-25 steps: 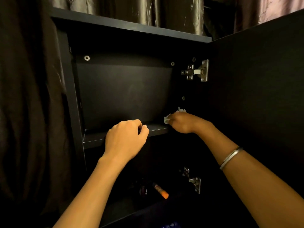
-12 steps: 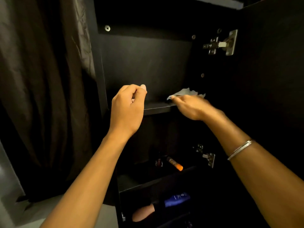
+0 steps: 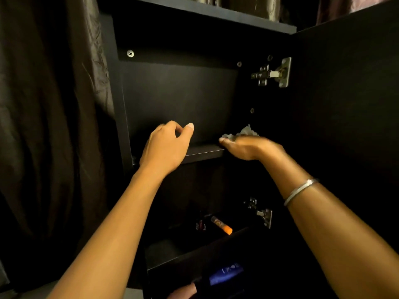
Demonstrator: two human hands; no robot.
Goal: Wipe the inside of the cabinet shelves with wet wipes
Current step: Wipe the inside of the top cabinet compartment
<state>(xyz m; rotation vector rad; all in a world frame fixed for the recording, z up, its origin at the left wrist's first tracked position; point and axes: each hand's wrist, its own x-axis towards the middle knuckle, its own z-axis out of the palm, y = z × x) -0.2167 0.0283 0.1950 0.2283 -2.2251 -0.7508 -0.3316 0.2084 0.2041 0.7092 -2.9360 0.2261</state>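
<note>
Your right hand (image 3: 250, 147) lies palm-down at the right end of the upper black wooden shelf (image 3: 203, 152), just right of frame centre, with the crumpled white wet wipe (image 3: 245, 133) bunched beyond its knuckles; the fingers are blurred, so you cannot tell whether they press flat or pinch the wipe. Your left hand (image 3: 167, 145) hovers left of centre in front of the shelf's front edge, its fingers curled loosely with the thumb raised, holding nothing; whether it touches the edge is unclear.

By the look of it, you are wiping the top shelf of the dark, open-doored cabinet (image 3: 179, 100), working its right back corner near the silver metal hinge (image 3: 272, 74) at upper right. The next move probably calls for drawing the wipe leftward across the board, keeping it flat under your palm. Lower shelves, holding an orange-capped tube (image 3: 222, 225) and a blue bottle (image 3: 226, 275) toward the bottom of the frame, appear still to be done.
</note>
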